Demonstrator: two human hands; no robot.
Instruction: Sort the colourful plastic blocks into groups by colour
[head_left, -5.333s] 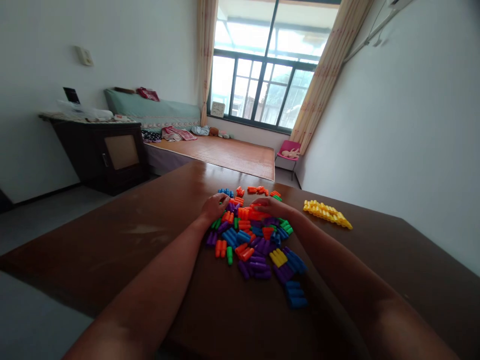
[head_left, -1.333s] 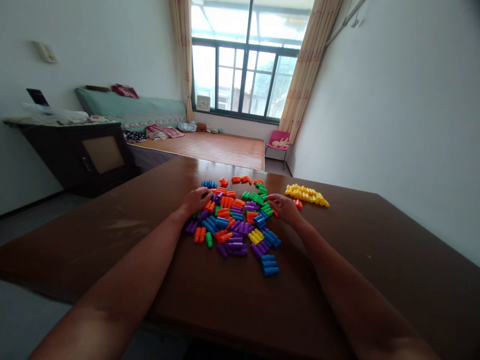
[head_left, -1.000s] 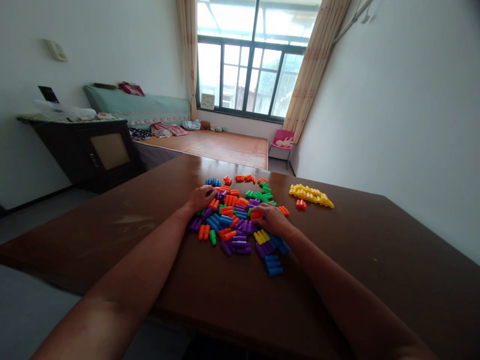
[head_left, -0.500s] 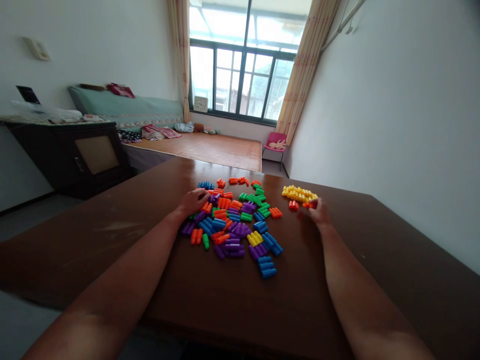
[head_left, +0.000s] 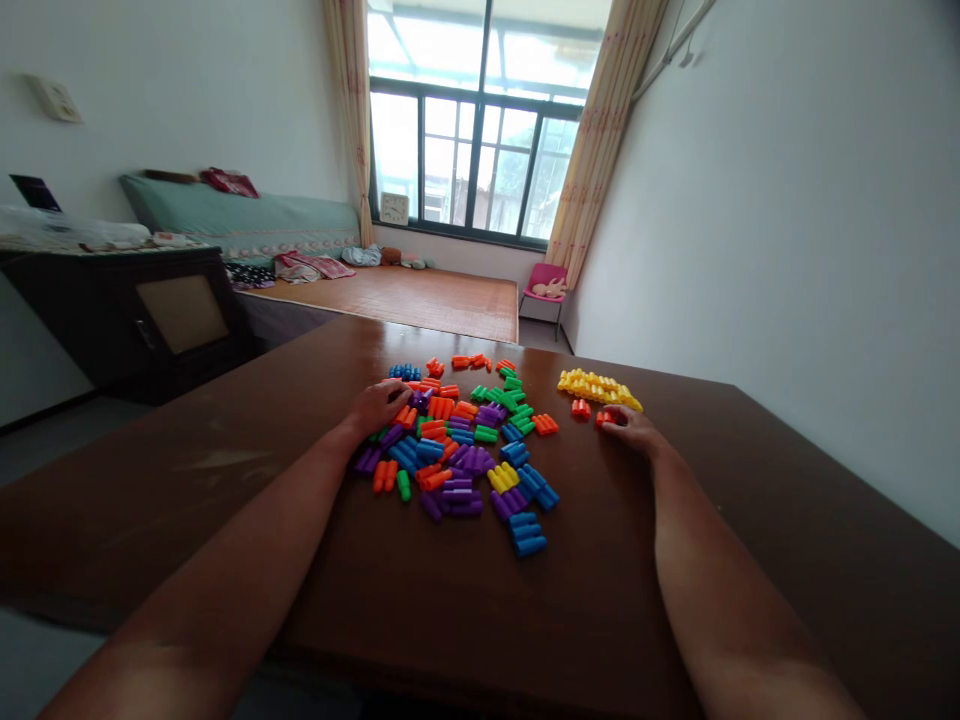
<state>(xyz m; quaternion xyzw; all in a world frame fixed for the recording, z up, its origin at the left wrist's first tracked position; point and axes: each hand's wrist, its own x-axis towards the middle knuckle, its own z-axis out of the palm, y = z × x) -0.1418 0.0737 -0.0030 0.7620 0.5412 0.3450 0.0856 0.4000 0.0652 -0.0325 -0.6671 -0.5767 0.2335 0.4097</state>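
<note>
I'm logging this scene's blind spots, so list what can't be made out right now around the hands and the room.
Head view, left hand: its palm side and whatever lies beneath, hidden by the hand itself.
Head view, orange piece: its right end, covered by the right hand; whether it is gripped or only touched can't be told.
Head view, clock: dial too small to read.
Head view, window: top cut off by the upper edge.
</note>
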